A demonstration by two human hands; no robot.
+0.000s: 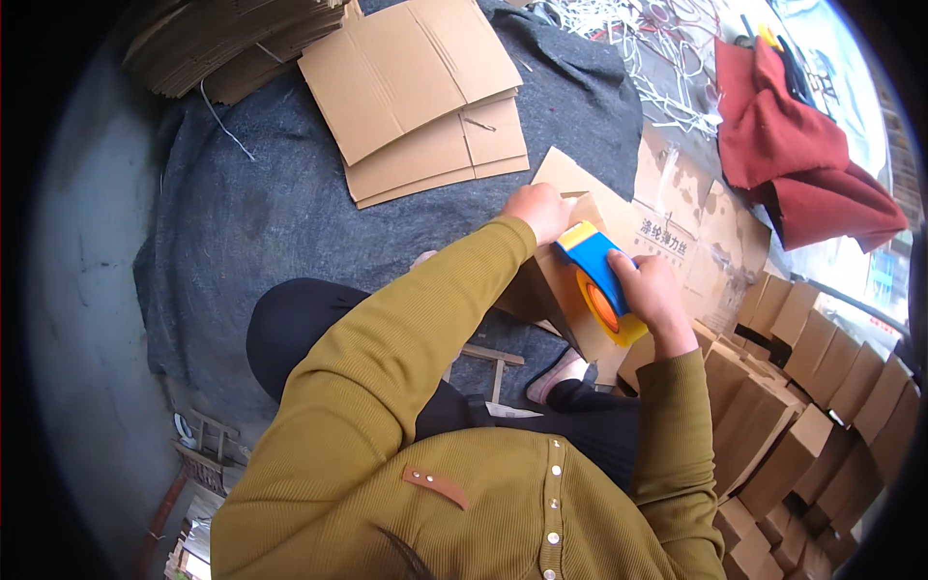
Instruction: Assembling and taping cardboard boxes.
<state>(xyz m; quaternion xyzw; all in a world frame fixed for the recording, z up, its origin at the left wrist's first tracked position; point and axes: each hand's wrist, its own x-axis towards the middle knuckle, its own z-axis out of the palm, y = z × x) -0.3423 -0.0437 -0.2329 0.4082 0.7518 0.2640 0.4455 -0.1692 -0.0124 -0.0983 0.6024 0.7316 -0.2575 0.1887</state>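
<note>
A brown cardboard box (544, 290) is tilted in front of me, above my lap. My left hand (537, 211) is closed on the upper edge of the box, its fingertips partly hidden behind the wrist and cardboard. In my right hand (650, 288) is a blue and yellow tape dispenser (596, 264) with an orange hub and a yellow roll. The dispenser's yellow front end lies against or just over the box, close to my left hand. Whether tape is stuck down there I cannot tell.
Flat cardboard sheets (411, 82) lie on a dark cloth (251, 208), with a tied cardboard stack (227, 48) at the far left. Folded boxes (764, 416) crowd the right. Far right are red cloth (783, 145) and tangled white strapping (657, 58).
</note>
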